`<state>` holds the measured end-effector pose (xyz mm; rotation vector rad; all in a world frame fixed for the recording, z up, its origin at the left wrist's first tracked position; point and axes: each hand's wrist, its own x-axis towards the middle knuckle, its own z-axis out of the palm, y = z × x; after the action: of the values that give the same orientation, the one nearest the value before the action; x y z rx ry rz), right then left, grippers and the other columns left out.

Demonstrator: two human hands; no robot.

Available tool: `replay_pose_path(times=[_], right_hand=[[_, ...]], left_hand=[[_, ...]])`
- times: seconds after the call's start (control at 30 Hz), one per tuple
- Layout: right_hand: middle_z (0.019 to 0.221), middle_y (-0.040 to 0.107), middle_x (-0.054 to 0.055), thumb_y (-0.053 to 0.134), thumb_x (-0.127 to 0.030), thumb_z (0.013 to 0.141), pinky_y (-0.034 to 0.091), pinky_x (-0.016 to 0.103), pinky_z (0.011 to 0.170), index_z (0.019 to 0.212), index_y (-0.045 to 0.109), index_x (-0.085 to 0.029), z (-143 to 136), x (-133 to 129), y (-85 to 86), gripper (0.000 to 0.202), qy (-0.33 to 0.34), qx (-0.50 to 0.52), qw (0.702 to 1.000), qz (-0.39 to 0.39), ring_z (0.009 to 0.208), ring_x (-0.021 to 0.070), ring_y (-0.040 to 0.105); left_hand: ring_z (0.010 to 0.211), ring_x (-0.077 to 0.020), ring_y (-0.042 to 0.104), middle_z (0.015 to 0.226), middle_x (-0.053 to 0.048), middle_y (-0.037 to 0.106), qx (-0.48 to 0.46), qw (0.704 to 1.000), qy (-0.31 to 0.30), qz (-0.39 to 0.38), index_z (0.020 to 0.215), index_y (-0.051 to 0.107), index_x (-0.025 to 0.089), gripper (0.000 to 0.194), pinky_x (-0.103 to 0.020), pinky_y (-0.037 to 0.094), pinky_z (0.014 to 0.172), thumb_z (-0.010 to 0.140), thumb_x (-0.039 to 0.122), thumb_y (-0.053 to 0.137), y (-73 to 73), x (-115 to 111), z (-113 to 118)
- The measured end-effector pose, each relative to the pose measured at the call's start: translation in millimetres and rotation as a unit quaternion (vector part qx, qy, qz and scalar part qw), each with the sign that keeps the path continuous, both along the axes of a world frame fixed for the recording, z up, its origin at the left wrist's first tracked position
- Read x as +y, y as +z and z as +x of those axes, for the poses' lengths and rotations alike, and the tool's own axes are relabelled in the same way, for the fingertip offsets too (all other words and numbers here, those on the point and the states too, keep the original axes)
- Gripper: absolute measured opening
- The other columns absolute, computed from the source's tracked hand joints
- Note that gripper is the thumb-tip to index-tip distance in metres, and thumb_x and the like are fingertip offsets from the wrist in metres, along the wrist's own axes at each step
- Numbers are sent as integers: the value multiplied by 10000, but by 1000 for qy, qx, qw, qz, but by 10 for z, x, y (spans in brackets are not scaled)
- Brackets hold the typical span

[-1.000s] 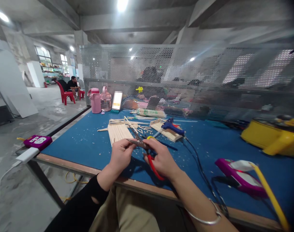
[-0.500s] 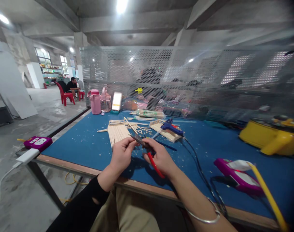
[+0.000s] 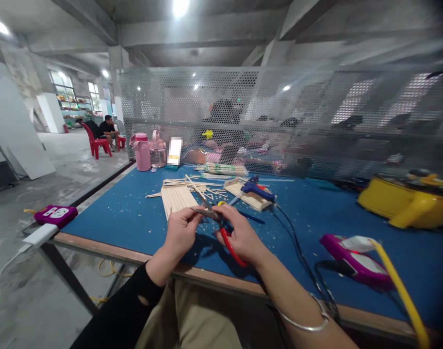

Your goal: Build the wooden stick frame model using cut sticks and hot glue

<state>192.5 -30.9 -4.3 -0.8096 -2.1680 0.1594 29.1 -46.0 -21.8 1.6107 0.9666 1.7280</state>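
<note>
My right hand (image 3: pixel 239 235) grips a pair of scissors (image 3: pixel 226 242) with red handles; their blades are apart and point left toward my other hand. My left hand (image 3: pixel 182 232) is closed in a pinch close to the blade tips. A thin wooden stick, mostly hidden by the fingers, seems to be in that pinch. Just beyond my left hand lies a flat panel of wooden sticks (image 3: pixel 178 198) set side by side. Loose and cut sticks (image 3: pixel 210 190) are scattered behind it. A small wooden tray-like frame (image 3: pixel 255 201) has a blue glue gun (image 3: pixel 256 188) resting on it.
Bundled sticks (image 3: pixel 224 168) lie at the back, near a pink jug (image 3: pixel 142 152), a clear bottle (image 3: pixel 158 152) and a phone (image 3: pixel 175 151). A perforated metal screen (image 3: pixel 192 106) borders the table. Purple devices (image 3: pixel 355 261) and a yellow container (image 3: pixel 406 201) are on the right. A person sits far left.
The scissor blades have spread farther apart near my left hand. Both hands stay in almost the same place, and the view has shifted slightly.
</note>
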Motion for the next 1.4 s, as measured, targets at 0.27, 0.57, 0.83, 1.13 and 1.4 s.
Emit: replay_pose_path(times=[0.27,0.57,0.83,1.13,1.4], right_hand=[[926,591,72,529,-112,587,481,358,758,1029,548,-196,22,-5,-1,450,-21,-13,1000,0,851,212,574],[876,678,59,504,-145,645,498,319,696,974,591,-196,-7,-4,-17,344,-38,-4,999,-18,748,197,628],[953,569,71,515,-114,594,471,380,783,1052,516,-207,-11,2,-4,468,-34,-7,999,3,884,221,554],[979,537,69,531,-108,604,454,396,812,1081,515,-233,-8,-11,26,494,-13,-16,1000,19,908,226,529],[986,539,78,539,-116,618,456,395,820,1089,522,-220,-2,-15,19,482,-13,-16,1000,20,922,230,532]], left_hand=[[735,-160,664,794,-27,732,11,1000,8,10,807,718,169,152,-249,513,699,768,175,572,37,-14,-13],[756,-181,668,841,-68,732,35,999,-20,9,835,716,159,164,-266,514,707,782,202,567,15,-7,14],[704,-146,634,746,-22,716,21,1000,7,-2,804,703,163,174,-229,486,665,796,237,545,60,-17,-2],[763,-163,659,816,-39,728,-2,1000,16,-8,826,702,157,168,-260,505,733,772,183,546,18,-5,5],[752,-164,665,811,-40,729,-7,1000,-3,-4,813,706,160,152,-264,515,722,771,198,565,12,3,-1]])
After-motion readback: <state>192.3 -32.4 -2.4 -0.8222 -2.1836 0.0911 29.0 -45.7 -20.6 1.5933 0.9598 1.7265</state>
